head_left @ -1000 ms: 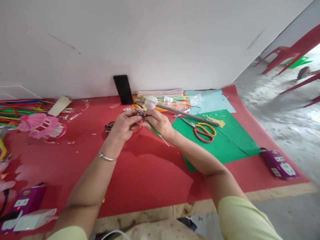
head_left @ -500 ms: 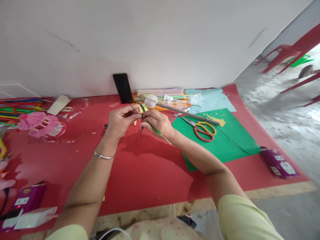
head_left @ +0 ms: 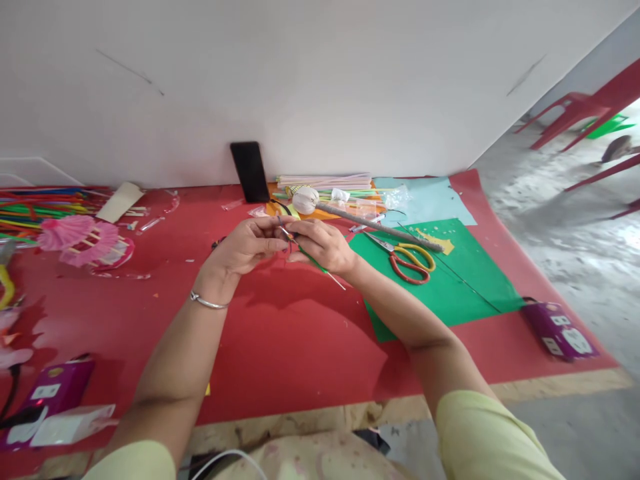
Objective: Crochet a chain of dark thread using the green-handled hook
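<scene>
Over the middle of the red-covered table, my two hands meet. My right hand (head_left: 323, 247) pinches a thin green stem (head_left: 318, 264) with a pale wire end that points down to the right. My left hand (head_left: 253, 243) is closed at the stem's upper end, where its fingertips hold a thin dark purple strip (head_left: 281, 220). Fingers partly cover the small parts at the joint. Just beyond my hands lies a white ball-shaped head (head_left: 305, 199) on a long grey stem (head_left: 370, 223).
Scissors (head_left: 410, 262) rest on green paper (head_left: 450, 293) at the right. A black phone (head_left: 249, 172) leans on the wall. Pink pleated paper (head_left: 83, 241) and coloured sticks (head_left: 45, 203) lie left. Purple boxes (head_left: 560, 330) stand near both table ends.
My hands have come closer together around the stem's upper end. The dark strip that hung below them now stands more upright between the fingertips. The view has shifted slightly.
</scene>
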